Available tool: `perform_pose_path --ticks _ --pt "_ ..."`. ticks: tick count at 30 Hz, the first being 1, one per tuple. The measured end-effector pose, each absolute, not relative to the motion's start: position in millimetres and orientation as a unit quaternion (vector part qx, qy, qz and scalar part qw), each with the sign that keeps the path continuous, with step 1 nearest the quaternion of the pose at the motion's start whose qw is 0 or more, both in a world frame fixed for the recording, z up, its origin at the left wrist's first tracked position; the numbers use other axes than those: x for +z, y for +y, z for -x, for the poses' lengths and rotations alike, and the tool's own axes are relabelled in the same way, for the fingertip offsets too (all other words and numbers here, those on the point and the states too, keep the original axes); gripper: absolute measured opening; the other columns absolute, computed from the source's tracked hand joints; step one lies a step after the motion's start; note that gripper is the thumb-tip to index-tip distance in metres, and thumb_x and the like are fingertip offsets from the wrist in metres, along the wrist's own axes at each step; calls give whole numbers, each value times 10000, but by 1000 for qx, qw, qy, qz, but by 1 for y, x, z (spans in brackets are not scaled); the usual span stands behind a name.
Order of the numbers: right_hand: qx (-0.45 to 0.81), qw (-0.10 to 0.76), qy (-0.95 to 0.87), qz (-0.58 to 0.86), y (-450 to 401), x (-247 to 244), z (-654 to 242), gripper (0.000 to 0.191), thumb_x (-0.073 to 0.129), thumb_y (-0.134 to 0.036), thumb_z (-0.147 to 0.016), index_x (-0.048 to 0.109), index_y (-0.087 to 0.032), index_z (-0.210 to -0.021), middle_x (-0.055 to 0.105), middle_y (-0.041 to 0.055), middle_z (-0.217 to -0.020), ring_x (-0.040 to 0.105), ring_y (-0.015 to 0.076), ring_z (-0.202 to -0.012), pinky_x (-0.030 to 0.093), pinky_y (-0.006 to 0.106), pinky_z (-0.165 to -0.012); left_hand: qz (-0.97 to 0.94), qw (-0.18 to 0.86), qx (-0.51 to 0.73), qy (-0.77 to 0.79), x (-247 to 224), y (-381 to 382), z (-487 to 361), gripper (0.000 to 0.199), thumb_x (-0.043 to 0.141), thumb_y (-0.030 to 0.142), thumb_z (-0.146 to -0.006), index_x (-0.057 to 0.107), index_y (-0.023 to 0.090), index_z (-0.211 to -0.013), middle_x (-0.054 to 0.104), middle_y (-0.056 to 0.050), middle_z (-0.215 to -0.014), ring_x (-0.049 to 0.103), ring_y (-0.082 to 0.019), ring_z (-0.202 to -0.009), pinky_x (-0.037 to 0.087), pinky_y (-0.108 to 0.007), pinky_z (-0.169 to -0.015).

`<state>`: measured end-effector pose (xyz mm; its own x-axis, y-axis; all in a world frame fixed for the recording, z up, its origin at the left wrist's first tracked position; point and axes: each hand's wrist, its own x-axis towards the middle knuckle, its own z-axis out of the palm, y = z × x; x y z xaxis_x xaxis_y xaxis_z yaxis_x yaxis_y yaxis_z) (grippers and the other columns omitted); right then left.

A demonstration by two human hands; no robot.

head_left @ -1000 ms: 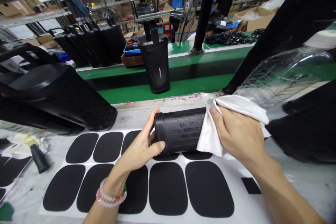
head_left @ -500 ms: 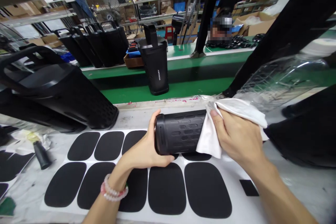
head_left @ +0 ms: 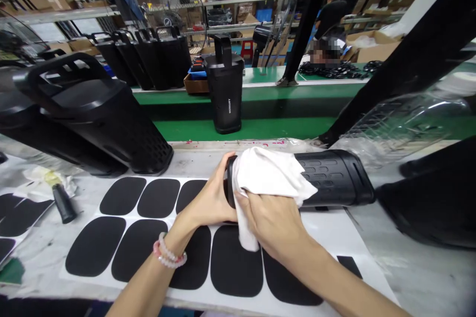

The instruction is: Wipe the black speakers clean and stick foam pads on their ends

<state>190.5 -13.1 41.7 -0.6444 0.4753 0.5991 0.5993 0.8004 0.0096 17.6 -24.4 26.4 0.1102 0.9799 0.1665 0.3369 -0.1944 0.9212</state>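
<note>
A black housing with a pattern of oblong recesses (head_left: 330, 178) lies on its side in front of me. My left hand (head_left: 213, 198) is wrapped round its left end, with a beaded bracelet on the wrist. My right hand (head_left: 271, 218) grips a white cloth (head_left: 271, 173) and presses it over the left part of the housing, close to my left fingers. Under the housing is a white sheet bearing several black rounded pads (head_left: 236, 262); my forearms cover some of them.
Black housings with handles (head_left: 96, 109) stand at the left, beside a dark-handled tool (head_left: 63, 203). One more, lettered, (head_left: 225, 94) stands on the green conveyor (head_left: 178, 129). A clear plastic bottle (head_left: 412, 114) and slanted black post (head_left: 394, 54) are at the right. A person (head_left: 330, 15) is beyond.
My right hand has carried the cloth leftward along the housing, from its right end to its left end, which uncovers the right end. My left hand keeps its hold. The view has shifted slightly.
</note>
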Motion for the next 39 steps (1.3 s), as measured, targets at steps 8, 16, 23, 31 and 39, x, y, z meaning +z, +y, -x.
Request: perform_pose_path --ticks 8,16,23,31,39 --pt "-180 299 -902 253 -30 38 -204 356 427 -153 -938 701 -129 -1165 726 120 -1154 674 321 -986 489 485 -919 -656 361 420 513 25 -25 -20 1242 895 239 -540 99 271 -1493 318 -183 -1505 456 -352 -1331 368 -487 -1131" --pt "-189 343 -834 389 62 54 -260 552 273 -309 -1042 696 -147 -726 679 85 -612 640 225 -557 447 334 -571 -776 84 414 469 7 -26 -23 1024 785 179 -696 133 370 -1463 87 -148 -1580 127 -391 -1502 258 -643 -1150" --pt "-226 360 -808 407 49 29 -313 519 293 -349 -1040 632 -167 -691 647 90 -596 614 242 -564 398 345 -563 -628 378 363 574 19 -34 -21 1352 838 331 -627 -190 334 -1506 277 -190 -1531 430 -392 -1363 329 -638 -1107" --pt "-176 341 -853 353 11 40 -236 532 260 -256 -1037 661 -198 -693 662 44 -606 594 202 -571 382 354 -601 -708 275 344 552 25 -34 -26 1196 814 250 -549 63 290 -1479 287 -164 -1487 424 -383 -1343 339 -589 -1129" --pt "-184 324 -844 385 25 40 -261 545 270 -255 -1029 672 -190 -666 644 69 -595 548 226 -569 400 394 -675 -766 186 368 494 19 -33 -23 1121 802 245 -560 122 279 -1451 276 -157 -1477 341 -373 -1408 316 -572 -1158"
